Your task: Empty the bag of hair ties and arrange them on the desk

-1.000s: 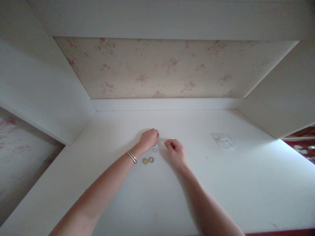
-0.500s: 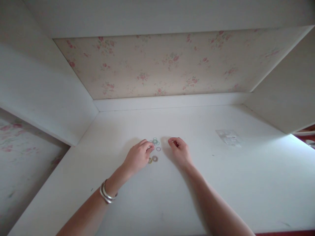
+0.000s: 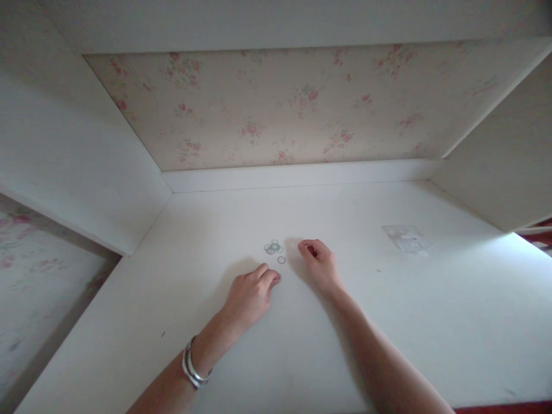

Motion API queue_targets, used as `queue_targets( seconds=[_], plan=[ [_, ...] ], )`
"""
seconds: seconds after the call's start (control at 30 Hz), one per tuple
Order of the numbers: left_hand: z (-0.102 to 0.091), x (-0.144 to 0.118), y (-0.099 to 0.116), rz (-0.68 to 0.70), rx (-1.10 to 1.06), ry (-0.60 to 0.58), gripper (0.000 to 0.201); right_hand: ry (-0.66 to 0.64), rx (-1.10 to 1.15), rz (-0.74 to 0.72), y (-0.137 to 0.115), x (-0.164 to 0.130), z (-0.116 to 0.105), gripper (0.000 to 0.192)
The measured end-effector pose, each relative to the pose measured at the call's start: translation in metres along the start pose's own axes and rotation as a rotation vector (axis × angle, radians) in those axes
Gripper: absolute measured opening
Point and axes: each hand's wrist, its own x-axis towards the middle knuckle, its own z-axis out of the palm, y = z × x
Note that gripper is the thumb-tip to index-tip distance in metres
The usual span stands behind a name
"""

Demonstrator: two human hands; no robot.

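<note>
My left hand [image 3: 254, 290], a silver bangle [image 3: 192, 368] on its wrist, rests low over the white tabletop with thumb and fingers pressed together. What lies at its fingertips is too small and covered to make out. Just beyond it is a loose thin dark ring [image 3: 281, 260]. Farther back, several thin greenish rings [image 3: 274, 247] overlap in a small pile. To the right of the rings, my right hand [image 3: 319, 263] lies with its fingers curled and the thumb against them. Whatever it may hold is hidden.
A clear plastic packet [image 3: 405, 238] lies on the tabletop [image 3: 259, 368] at the right. White side panels and a back ledge [image 3: 302, 173] enclose the surface. Flowered wallpaper [image 3: 267, 115] covers the wall behind.
My left hand has moved from beside the green pile toward me, now covering the spot where yellowish and pinkish rings lay. My right hand stays curled in about the same place.
</note>
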Motion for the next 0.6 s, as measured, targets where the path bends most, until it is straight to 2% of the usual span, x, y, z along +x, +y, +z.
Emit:
queue_targets(
  seconds=[0.4,0.6],
  plan=[
    [0.0009,0.0015,0.0043,-0.024,0.048,-0.025,0.025,-0.021,-0.021,-0.022,-0.0020,-0.0012,-0.0013,0.028],
    [-0.0066,0.0002,0.0045,-0.058,-0.134,0.036,0.024,-0.038,-0.046,-0.026,-0.0017,-0.0016,-0.0016,0.029]
  ],
)
